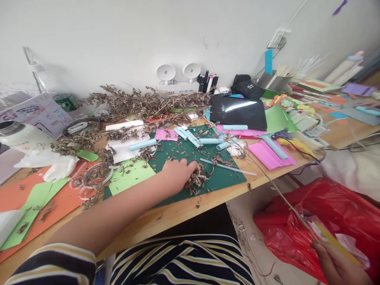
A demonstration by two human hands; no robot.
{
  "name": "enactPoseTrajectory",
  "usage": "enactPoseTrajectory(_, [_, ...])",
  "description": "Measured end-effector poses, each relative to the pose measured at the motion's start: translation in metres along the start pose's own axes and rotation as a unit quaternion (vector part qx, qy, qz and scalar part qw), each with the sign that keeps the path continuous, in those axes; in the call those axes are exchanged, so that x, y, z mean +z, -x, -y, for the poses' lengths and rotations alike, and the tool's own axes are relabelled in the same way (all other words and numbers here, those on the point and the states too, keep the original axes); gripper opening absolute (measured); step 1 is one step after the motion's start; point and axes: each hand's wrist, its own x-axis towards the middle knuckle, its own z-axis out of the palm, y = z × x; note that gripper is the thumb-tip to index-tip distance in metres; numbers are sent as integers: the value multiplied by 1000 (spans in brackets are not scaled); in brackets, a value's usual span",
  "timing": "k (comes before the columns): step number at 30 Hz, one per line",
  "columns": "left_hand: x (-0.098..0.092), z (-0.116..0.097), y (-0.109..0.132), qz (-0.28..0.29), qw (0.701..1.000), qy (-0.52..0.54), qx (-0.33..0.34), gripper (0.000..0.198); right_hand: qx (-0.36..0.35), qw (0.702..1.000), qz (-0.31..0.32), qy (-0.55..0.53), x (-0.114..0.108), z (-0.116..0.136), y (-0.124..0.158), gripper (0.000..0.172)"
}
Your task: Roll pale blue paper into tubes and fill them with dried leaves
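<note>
My left hand point(176, 176) is closed, with its fingers curled over a clump of dried leaves point(199, 177) on the green cutting mat point(228, 180). Part of the clump is hidden under the fingers. At the lower right, my right hand point(338, 261) pinches the end of a long thin dried stem point(283, 198), which slants up and left over the table edge towards the mat. Leaf crumbs are scattered over the mat. Several rolled light-blue paper tubes point(210, 141) lie beyond my left hand, and a thin translucent stick point(227, 167) lies right of it.
A heap of dried plants point(139, 101) spreads along the wall. Behind the mat a black tablet point(239, 112) leans beside pink paper point(271, 154). A white bottle point(26, 136) lies at the left. A red plastic bag point(279, 217) stands below the table's right side.
</note>
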Motion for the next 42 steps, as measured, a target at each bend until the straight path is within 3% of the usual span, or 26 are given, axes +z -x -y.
enactPoseTrajectory(3, [2, 16, -1, -35, 999, -16, -4, 69, 37, 998, 24, -38, -1, 9, -5, 25])
enactPoseTrajectory(6, [-3, 38, 1, -47, 998, -33, 8, 72, 21, 999, 34, -23, -2, 17, -10, 38])
enactPoseTrajectory(11, [-15, 65, 8, 43, 994, 57, 82, 88, 2, 999, 41, -19, 3, 29, -12, 51])
enactPoseTrajectory(15, [-17, 70, 5, -11, 993, 100, 61, 61, -6, 998, 57, -27, 4, 33, -17, 49])
enactPoseTrajectory(18, [-14, 69, 1, -54, 984, 150, 81, 36, -19, 998, 57, -32, 2, 35, -21, 50])
enactPoseTrajectory(21, [-10, 65, -1, -98, 976, 181, 77, 28, -27, 998, 50, -35, 2, 37, -23, 51])
enactPoseTrajectory(24, [-7, 53, -1, -176, 938, 287, 83, 30, -22, 998, 44, -36, 5, 38, -23, 50])
enactPoseTrajectory(29, [-7, 25, -12, -262, 810, 524, 41, 41, -53, 992, 99, -53, 11, 38, -24, 46])
enactPoseTrajectory(33, [-15, 19, -25, -312, 813, 489, -50, 43, -31, 994, 93, -51, 14, 45, -22, 44])
enactPoseTrajectory(35, [-18, 21, -31, -317, 811, 487, -68, 43, -30, 994, 95, -47, 13, 51, -21, 43])
enactPoseTrajectory(37, [-19, 24, -36, -311, 787, 530, -61, 38, -30, 994, 99, -47, 12, 56, -21, 41])
enactPoseTrajectory(42, [-10, 23, -40, -236, 682, 692, 23, 25, 13, 995, 77, -63, 10, 61, -22, 41])
